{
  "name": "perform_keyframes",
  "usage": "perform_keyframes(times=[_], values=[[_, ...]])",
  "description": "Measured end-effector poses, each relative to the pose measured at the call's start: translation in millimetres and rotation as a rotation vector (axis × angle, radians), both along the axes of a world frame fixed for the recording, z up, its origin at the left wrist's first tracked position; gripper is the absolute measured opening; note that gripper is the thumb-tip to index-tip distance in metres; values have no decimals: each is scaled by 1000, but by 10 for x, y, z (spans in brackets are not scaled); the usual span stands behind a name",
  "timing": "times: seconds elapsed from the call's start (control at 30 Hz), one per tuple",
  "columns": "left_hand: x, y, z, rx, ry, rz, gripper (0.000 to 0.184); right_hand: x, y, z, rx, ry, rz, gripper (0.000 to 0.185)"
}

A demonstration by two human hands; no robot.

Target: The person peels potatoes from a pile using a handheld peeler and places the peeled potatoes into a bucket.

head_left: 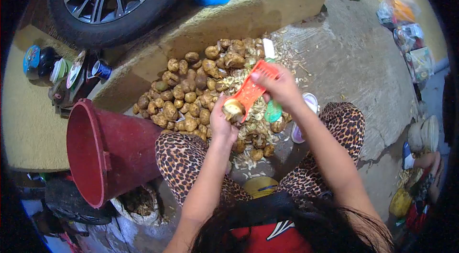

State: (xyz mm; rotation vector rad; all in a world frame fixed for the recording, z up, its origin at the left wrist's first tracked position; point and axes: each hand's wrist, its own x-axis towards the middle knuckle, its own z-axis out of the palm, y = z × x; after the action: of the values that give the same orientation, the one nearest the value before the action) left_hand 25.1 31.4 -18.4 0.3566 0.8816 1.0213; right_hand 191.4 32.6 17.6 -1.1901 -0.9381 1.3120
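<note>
My left hand (222, 124) is closed round a partly peeled potato (233, 107), its pale flesh turned upward. My right hand (283, 89) grips an orange plastic peeler (251, 91), a flat tool with holes along it, whose lower end lies against the potato. Beneath both hands spreads a heap of brown, unpeeled potatoes (179, 93), with pale strips of peel (260, 131) scattered over and beside it. Under my right wrist lies a green oval piece (273, 111), and a purple and white container (298, 132) stands beside my right knee.
A dark red bucket (119, 152) lies tipped on its side at the left. Behind the heap runs a concrete ledge (191, 28) bearing a car wheel (114, 4). A sack (138, 207) stands below the bucket. Another person's arm (425, 162) shows at the right edge.
</note>
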Motion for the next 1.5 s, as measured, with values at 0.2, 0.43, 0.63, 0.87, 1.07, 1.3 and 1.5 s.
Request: perform_keyframes(times=[0.2,0.43,0.63,0.87,1.07,1.3,1.5], values=[[7,-4,-79,74,74,-27,27,206,139,-116,14,-40,-88,20],[36,-13,49,-50,99,-75,29,42,45,-95,-3,-21,95,24],[-48,-26,42,-73,-18,-272,31,326,147,-60,47,-36,-72,24],[-124,-8,-8,20,-115,-444,31,328,178,-164,16,-155,-204,23],[-406,25,468,69,88,9,25,617,232,-128,191,-140,-461,18],[-2561,-78,1417,606,917,720,37,583,154,107,172,-147,-460,17],[-4547,-66,1393,477,2216,619,55,555,135,84,178,-333,-425,20]])
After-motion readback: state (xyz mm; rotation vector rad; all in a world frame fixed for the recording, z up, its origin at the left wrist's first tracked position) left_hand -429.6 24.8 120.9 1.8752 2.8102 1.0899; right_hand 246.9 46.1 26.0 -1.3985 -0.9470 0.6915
